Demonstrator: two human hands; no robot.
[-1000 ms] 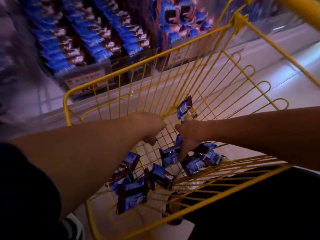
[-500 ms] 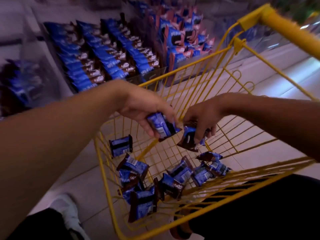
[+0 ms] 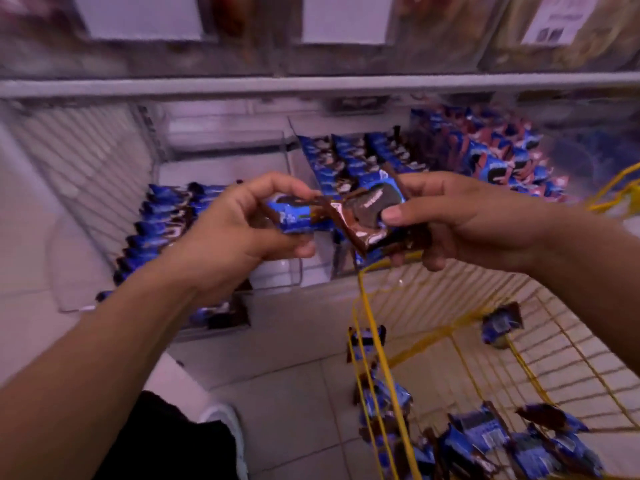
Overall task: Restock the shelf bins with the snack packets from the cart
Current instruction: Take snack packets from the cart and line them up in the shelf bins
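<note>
Up front in the head view, the left hand [image 3: 242, 225] pinches a blue snack packet [image 3: 294, 216] between thumb and curled fingers, and the right hand [image 3: 460, 220] grasps a second packet [image 3: 372, 216] with a dark cookie picture; the two packets touch at the centre. Behind them, at twelve o'clock, a clear shelf bin [image 3: 292, 157] holds rows of blue packets [image 3: 349, 157]; another row [image 3: 162, 223] lies at nine o'clock. At five o'clock the yellow wire cart [image 3: 372, 344] carries loose packets [image 3: 485, 434] on its floor. Motion blur softens the details.
</note>
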